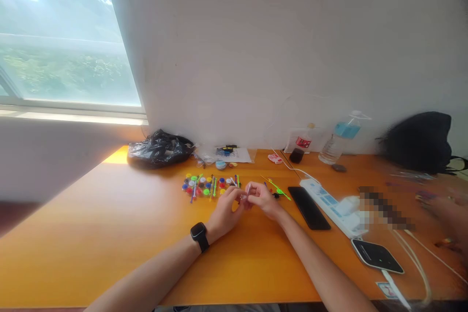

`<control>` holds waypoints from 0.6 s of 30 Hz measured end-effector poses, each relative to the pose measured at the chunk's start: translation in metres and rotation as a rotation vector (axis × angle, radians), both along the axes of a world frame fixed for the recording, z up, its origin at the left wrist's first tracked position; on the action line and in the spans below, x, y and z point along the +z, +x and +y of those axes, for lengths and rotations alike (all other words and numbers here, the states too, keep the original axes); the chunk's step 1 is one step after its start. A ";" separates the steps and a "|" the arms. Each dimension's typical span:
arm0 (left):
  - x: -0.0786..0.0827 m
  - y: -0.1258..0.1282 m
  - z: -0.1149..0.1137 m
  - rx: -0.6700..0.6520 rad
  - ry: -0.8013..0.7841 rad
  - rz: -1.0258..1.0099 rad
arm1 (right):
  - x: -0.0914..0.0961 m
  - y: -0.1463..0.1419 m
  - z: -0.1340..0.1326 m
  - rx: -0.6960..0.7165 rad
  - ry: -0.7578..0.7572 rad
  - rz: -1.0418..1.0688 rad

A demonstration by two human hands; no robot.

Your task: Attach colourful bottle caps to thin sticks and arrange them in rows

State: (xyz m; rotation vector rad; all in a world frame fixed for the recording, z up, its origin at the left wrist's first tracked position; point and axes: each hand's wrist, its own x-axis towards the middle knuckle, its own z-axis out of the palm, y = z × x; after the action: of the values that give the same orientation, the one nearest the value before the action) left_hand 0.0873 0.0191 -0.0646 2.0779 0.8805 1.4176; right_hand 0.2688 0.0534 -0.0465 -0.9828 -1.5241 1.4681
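My left hand [224, 212], with a black watch on its wrist, and my right hand [265, 200] meet over the wooden table. Between their pinched fingertips is a small, clear, pinkish piece [243, 198], too small and covered to name. Just beyond the left hand sit several small round coloured pieces [206, 192] in red, blue, yellow, green and white. Thin coloured sticks [214, 187] lie across them. To the right of my right hand lies a bright green stick [281, 190], close to a small black round piece [276, 195].
A phone [309, 207] and a white power strip [331, 206] with cables lie to the right. At the wall are a black plastic bag [161, 150], a cola bottle [300, 148] and a water bottle [334, 144]. Another person's blurred hand [444, 209] is at far right.
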 end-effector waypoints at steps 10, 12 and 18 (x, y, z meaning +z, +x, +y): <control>-0.009 0.000 0.000 -0.033 -0.050 0.079 | 0.000 -0.002 -0.005 0.092 0.032 -0.105; -0.009 0.000 0.000 -0.042 -0.062 0.086 | 0.000 -0.002 -0.006 0.131 0.014 -0.119; -0.008 0.001 -0.002 -0.054 -0.087 0.118 | 0.002 -0.005 -0.009 0.156 -0.023 -0.206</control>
State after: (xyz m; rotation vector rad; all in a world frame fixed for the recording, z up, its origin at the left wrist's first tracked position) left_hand 0.0883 0.0175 -0.0729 2.1202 0.9086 1.2178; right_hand 0.2641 0.0440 -0.0445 -1.0768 -1.7684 1.5329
